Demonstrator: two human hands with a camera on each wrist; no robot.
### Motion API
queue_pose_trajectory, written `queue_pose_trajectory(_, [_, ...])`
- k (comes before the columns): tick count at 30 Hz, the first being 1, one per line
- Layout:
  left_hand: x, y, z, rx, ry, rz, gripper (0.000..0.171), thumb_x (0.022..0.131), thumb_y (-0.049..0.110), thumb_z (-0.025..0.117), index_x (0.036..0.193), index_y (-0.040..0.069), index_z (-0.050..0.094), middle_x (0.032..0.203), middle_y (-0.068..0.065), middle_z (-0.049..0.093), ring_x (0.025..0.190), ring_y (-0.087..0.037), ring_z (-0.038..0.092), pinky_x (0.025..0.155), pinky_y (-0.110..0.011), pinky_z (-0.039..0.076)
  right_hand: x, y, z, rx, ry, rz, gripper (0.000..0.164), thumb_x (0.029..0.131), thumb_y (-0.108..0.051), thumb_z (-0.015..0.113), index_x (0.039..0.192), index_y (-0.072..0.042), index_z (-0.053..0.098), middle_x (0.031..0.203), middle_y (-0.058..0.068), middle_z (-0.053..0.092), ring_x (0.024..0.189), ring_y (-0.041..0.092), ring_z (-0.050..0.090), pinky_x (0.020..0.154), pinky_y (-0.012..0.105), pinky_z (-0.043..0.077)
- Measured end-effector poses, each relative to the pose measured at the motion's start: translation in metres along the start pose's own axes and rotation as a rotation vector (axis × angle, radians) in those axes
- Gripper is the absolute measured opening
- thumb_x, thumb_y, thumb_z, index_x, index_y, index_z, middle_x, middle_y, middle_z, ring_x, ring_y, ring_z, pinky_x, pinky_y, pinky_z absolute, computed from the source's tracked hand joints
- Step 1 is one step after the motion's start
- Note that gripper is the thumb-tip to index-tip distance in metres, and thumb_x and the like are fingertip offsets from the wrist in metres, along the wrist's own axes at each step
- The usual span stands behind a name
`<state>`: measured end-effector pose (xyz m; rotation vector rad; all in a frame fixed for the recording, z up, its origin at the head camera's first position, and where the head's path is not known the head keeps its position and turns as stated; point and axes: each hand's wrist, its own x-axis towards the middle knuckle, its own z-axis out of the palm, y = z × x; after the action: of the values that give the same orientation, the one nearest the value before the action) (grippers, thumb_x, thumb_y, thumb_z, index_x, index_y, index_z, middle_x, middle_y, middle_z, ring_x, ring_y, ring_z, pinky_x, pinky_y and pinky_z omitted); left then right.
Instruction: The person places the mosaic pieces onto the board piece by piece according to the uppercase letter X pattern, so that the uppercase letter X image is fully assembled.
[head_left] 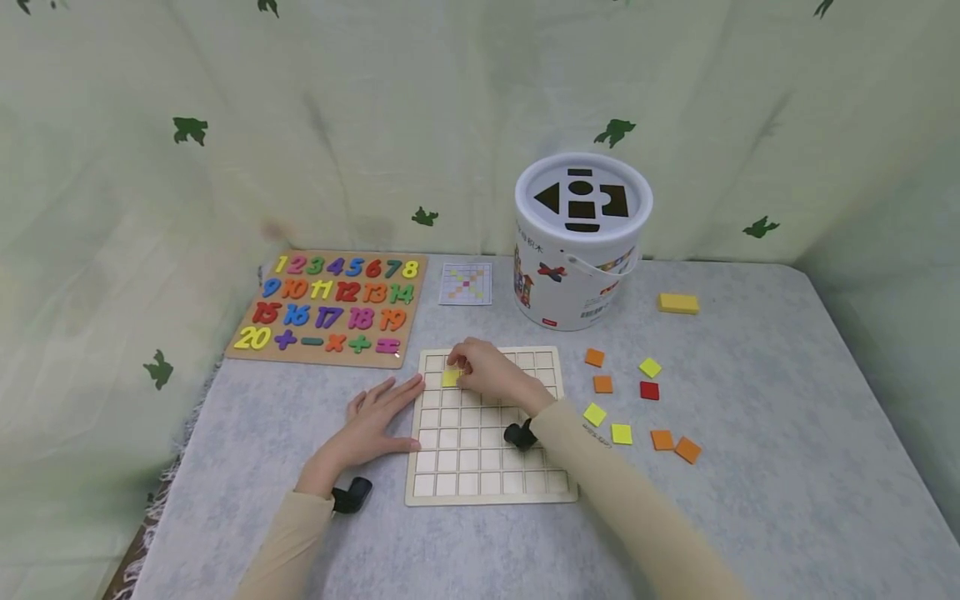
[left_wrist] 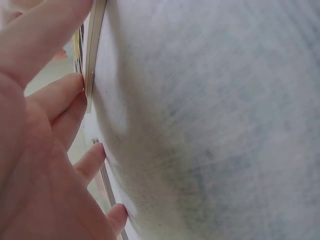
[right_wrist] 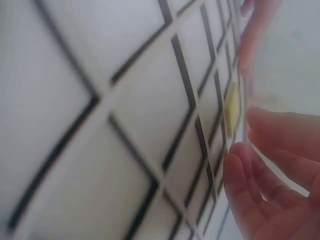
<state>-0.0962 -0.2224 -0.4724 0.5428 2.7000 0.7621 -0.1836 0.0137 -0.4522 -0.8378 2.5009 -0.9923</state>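
While right hand [head_left: 493,372] bends fingers at yellow tile [head_left: 450,378] (pinching or not, can't tell), tile sits on grid board [head_left: 468,461] at those fingertips. Left hand [head_left: 371,427] apart from right, fingers spread, touching grid board's left edge. Number board [head_left: 322,355] beyond left hand; white bucket [head_left: 573,250] beyond right hand; red tile [head_left: 649,390] right of both.

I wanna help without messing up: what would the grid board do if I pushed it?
The grid board would probably slide, not roll, since it lies flat. It looks stiff: its edges run straight. The left hand, touching its left edge, might stop it sliding that way.
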Motion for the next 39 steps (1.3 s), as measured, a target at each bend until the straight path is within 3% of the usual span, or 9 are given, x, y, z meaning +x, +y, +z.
queue_pose_trajectory(4, [0.0,-0.001,0.002,-0.014,0.001,-0.006,0.091,0.078,0.041,0.076,0.152,0.015,0.03,0.157,-0.002,0.022,0.142,-0.037,0.008,0.103,-0.064,-0.002,-0.023,0.018,-0.025,0.067,0.058,0.013,0.022,0.087,-0.001,0.065,0.109,0.0,0.065,0.097,0.008,0.061,0.084,0.018,0.056,0.075,0.029,0.048])
queue_pose_trajectory(9, [-0.001,-0.002,0.004,-0.016,0.006,-0.015,0.092,0.078,0.042,0.077,0.151,0.015,0.03,0.157,-0.003,0.022,0.142,-0.037,0.007,0.103,-0.064,-0.002,-0.067,0.061,-0.062,0.07,0.173,0.061,0.02,0.088,-0.001,0.063,0.107,0.003,0.065,0.097,0.01,0.064,0.086,0.022,0.058,0.076,0.035,0.049])
queue_pose_trajectory(13, [-0.001,-0.002,0.005,-0.014,0.006,-0.025,0.092,0.077,0.043,0.077,0.151,0.015,0.03,0.157,-0.002,0.022,0.142,-0.037,0.007,0.103,-0.064,-0.002,-0.099,0.094,-0.083,0.045,0.252,0.166,0.021,0.088,-0.001,0.065,0.108,0.003,0.064,0.102,0.013,0.064,0.087,0.025,0.058,0.077,0.04,0.049])
queue_pose_trajectory(17, [0.0,-0.003,0.006,-0.013,0.007,-0.027,0.093,0.077,0.044,0.077,0.152,0.016,0.03,0.157,-0.002,0.023,0.142,-0.037,0.007,0.103,-0.064,-0.002,-0.115,0.112,-0.091,0.018,0.263,0.261,0.021,0.087,-0.004,0.068,0.108,0.0,0.064,0.107,0.013,0.062,0.092,0.028,0.057,0.081,0.043,0.049])
queue_pose_trajectory(20, [0.0,-0.003,0.006,-0.014,0.006,-0.026,0.093,0.077,0.044,0.077,0.152,0.016,0.03,0.157,-0.002,0.023,0.142,-0.037,0.007,0.103,-0.064,-0.002,-0.118,0.116,-0.091,0.006,0.239,0.289,0.021,0.086,-0.003,0.068,0.107,-0.001,0.065,0.107,0.012,0.061,0.094,0.029,0.056,0.085,0.044,0.048])
queue_pose_trajectory(29, [0.002,-0.001,0.004,-0.027,-0.002,-0.023,0.092,0.078,0.043,0.077,0.152,0.016,0.03,0.157,-0.002,0.022,0.142,-0.036,0.006,0.104,-0.063,-0.003,-0.113,0.115,-0.087,-0.018,0.213,0.24,0.021,0.082,0.001,0.069,0.102,-0.002,0.064,0.099,0.01,0.06,0.089,0.026,0.054,0.081,0.041,0.046])
queue_pose_trajectory(33, [0.001,-0.002,0.003,-0.032,-0.002,-0.016,0.092,0.078,0.042,0.077,0.152,0.015,0.03,0.157,-0.003,0.022,0.142,-0.036,0.006,0.104,-0.063,-0.003,-0.107,0.105,-0.08,0.002,0.202,0.168,0.022,0.082,0.0,0.071,0.103,-0.003,0.065,0.101,0.008,0.061,0.091,0.024,0.055,0.081,0.04,0.048])
queue_pose_trajectory(39, [0.001,-0.002,0.002,-0.036,-0.005,-0.016,0.092,0.078,0.041,0.077,0.152,0.015,0.029,0.157,-0.004,0.022,0.142,-0.037,0.006,0.104,-0.063,-0.004,-0.089,0.078,-0.062,0.015,0.105,0.052,0.021,0.082,-0.003,0.072,0.101,-0.007,0.066,0.095,0.001,0.061,0.085,0.019,0.053,0.075,0.034,0.048])
